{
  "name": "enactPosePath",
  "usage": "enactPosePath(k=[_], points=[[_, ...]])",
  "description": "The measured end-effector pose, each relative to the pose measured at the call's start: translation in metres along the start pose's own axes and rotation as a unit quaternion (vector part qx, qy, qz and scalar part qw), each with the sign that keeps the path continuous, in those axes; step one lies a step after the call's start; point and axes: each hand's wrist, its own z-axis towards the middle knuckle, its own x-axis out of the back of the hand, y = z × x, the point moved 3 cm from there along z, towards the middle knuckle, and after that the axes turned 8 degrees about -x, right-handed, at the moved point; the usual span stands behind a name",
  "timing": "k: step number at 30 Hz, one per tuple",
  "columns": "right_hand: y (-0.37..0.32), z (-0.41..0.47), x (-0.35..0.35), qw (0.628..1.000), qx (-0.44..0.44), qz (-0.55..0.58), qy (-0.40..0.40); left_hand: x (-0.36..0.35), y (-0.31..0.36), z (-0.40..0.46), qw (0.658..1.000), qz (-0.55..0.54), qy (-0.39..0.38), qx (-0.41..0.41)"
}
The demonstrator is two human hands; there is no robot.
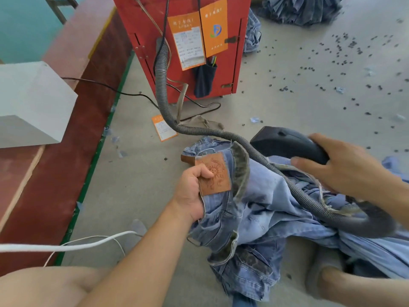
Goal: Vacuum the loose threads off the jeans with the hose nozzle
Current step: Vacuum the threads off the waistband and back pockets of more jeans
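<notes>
Light blue jeans (261, 209) lie crumpled on the grey floor at lower right. My left hand (192, 187) grips their waistband at the brown leather patch (215, 175), thumb on the patch. My right hand (345, 167) holds the dark vacuum nozzle (285, 141) by its handle, just above the jeans, mouth pointing up-left. The ribbed grey hose (221, 132) runs from the red machine across the floor, over the jeans and loops under my right forearm.
A red vacuum cabinet (183, 41) with orange tags stands ahead. Small dark scraps (345, 63) litter the floor at right. Another denim pile (298, 7) lies at the top. A grey box (28, 103) sits on a red bench at left. A white cord (66, 247) crosses bottom left.
</notes>
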Motion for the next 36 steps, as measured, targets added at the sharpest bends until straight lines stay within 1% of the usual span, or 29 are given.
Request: enactPosePath(k=[3, 5, 7, 9, 10, 13, 14, 16, 17, 18, 19, 20, 21, 23, 24, 26, 28, 31, 33, 36], points=[[-0.006, -0.012, 0.008, 0.997, 0.031, 0.048, -0.052, -0.001, 0.001, 0.001, 1.0, -0.005, 0.009, -0.014], [-0.011, -0.019, 0.011, 0.995, 0.052, 0.019, -0.089, 0.002, 0.002, 0.003, 0.999, -0.017, 0.03, -0.025], [-0.016, -0.021, 0.005, 0.991, 0.075, -0.027, -0.111, 0.004, 0.002, 0.003, 0.999, -0.023, 0.028, -0.025], [-0.023, -0.015, -0.006, 0.992, 0.071, -0.035, -0.1, 0.008, 0.0, 0.0, 1.0, -0.017, 0.019, -0.008], [-0.025, -0.008, -0.009, 0.995, 0.057, -0.013, -0.079, 0.009, -0.003, -0.001, 1.0, -0.004, 0.016, 0.004], [-0.015, 0.011, -0.002, 0.994, -0.011, 0.105, 0.026, 0.01, -0.006, -0.004, 0.997, 0.065, -0.007, 0.05], [-0.009, 0.014, 0.006, 0.99, -0.025, 0.134, 0.045, 0.005, -0.005, -0.005, 0.993, 0.102, -0.023, 0.063], [0.002, 0.012, 0.019, 0.989, -0.035, 0.14, 0.038, -0.005, 0.002, -0.004, 0.975, 0.211, -0.037, 0.058], [0.006, 0.008, 0.023, 0.991, -0.039, 0.125, 0.024, -0.008, 0.003, -0.002, 0.958, 0.28, -0.035, 0.048], [0.011, 0.005, 0.025, 0.993, -0.047, 0.104, 0.011, -0.011, 0.003, 0.0, 0.938, 0.346, -0.015, 0.028], [0.015, 0.002, 0.024, 0.995, -0.054, 0.085, 0.001, -0.011, 0.003, 0.002, 0.92, 0.391, 0.015, 0.005], [0.017, 0.001, 0.022, 0.996, -0.056, 0.073, -0.012, -0.01, 0.002, 0.004, 0.911, 0.409, 0.042, -0.009], [0.017, 0.0, 0.019, 0.996, -0.051, 0.066, -0.03, -0.009, 0.003, 0.005, 0.916, 0.398, 0.055, -0.01], [0.012, -0.002, 0.013, 0.995, -0.025, 0.057, -0.075, -0.007, 0.009, 0.003, 0.944, 0.326, 0.058, 0.012], [0.007, -0.004, 0.01, 0.994, -0.01, 0.056, -0.099, -0.005, 0.013, 0.002, 0.958, 0.284, 0.046, 0.024], [-0.003, -0.011, 0.006, 0.99, 0.018, 0.064, -0.125, -0.003, 0.017, -0.001, 0.974, 0.223, 0.002, 0.034], [-0.011, -0.016, 0.003, 0.987, 0.028, 0.074, -0.139, -0.006, 0.014, -0.007, 0.984, 0.172, -0.036, 0.038], [-0.02, -0.017, -0.001, 0.984, 0.029, 0.06, -0.163, -0.01, 0.005, -0.012, 0.988, 0.134, -0.06, 0.039], [-0.025, -0.008, -0.006, 0.986, 0.013, 0.071, -0.151, -0.012, 0.003, -0.014, 0.989, 0.119, -0.073, 0.047], [-0.02, 0.008, -0.002, 0.987, -0.04, 0.131, -0.087, -0.013, 0.002, -0.018, 0.988, 0.102, -0.096, 0.059]])
